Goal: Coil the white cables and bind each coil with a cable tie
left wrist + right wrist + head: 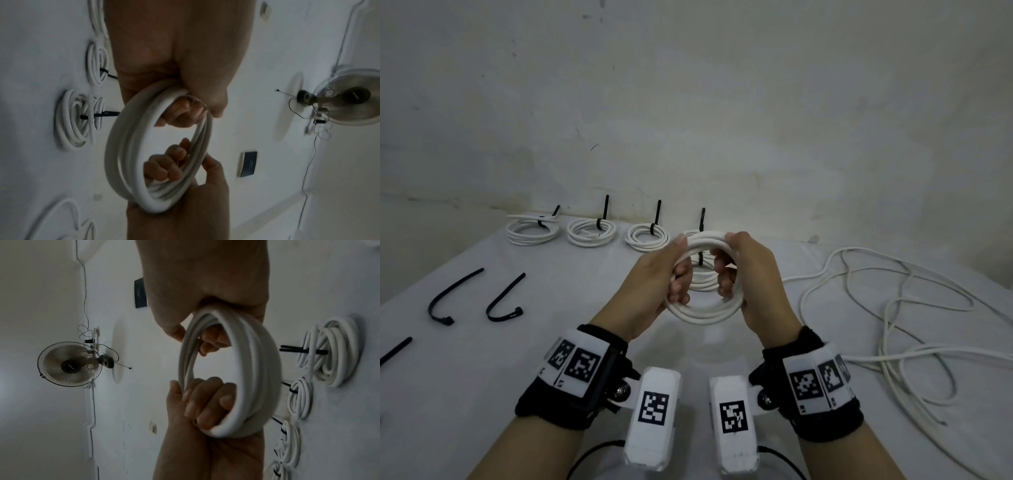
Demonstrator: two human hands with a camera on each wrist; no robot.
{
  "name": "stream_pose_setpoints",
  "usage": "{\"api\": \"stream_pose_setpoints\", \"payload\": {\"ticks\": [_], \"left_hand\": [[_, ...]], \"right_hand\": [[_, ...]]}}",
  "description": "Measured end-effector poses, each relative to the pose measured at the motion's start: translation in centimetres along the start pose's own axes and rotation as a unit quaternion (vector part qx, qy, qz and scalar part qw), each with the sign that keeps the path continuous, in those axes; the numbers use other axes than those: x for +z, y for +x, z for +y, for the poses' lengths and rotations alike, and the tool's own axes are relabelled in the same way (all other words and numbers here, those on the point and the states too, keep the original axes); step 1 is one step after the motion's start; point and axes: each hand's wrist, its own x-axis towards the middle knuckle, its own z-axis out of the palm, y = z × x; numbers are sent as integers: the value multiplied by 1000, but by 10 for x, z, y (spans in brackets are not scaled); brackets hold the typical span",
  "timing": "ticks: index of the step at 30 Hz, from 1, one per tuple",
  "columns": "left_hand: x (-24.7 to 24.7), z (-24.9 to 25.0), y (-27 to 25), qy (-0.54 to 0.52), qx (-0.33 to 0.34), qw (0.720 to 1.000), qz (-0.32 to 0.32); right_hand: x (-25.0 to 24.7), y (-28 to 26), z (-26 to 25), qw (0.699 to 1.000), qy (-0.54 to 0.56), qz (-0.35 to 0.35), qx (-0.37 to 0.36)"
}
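White plastic-sheathed cable, wound into a coil (705, 301), hangs in the air between our two hands above the cloth-covered table (482, 377), in front of four bound coils (592, 233) lined up along the wall. From the head view our left hand (654, 277) curls its fingers through the ring on its left side while our right hand (750, 274) wraps the right side, thumb over the top; neither hand is spread, both grip the turns. Loose black cable ties (503, 301) lie well apart to the left, and a tangle of uncoiled cable (893, 325) sprawls on the right. In the left wrist view the coil (131, 154) shows several round turns stacked side by side, our left hand (180, 68) closing on them from above and the other hand's fingers (164, 164) hooked inside from below. The right wrist view shows the same: our right hand (205, 293) clamps the top of the coil (257, 369), fingers tucked inside. We judge the cable light but springy and smooth, likely to fan open if released, so one hand should pinch all turns together at a single spot while the other fetches a tie.
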Motion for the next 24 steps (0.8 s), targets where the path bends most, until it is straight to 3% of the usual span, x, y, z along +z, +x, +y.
{"api": "stream_pose_setpoints", "payload": {"ticks": [5, 18, 20, 22, 24], "left_hand": [[3, -2, -2, 65, -17, 997, -32], [-20, 20, -9, 198, -75, 976, -51], [-39, 31, -10, 237, -100, 966, -19], [-68, 40, -8, 291, -109, 948, 62], [-105, 46, -4, 380, -127, 905, 143]], "right_hand": [[-8, -3, 3, 997, -48, 17, 52], [0, -5, 19, 993, 73, 55, 72], [0, -5, 21, 993, 72, 51, 72], [0, -5, 22, 994, 71, 47, 74], [1, -5, 22, 994, 72, 43, 74]]}}
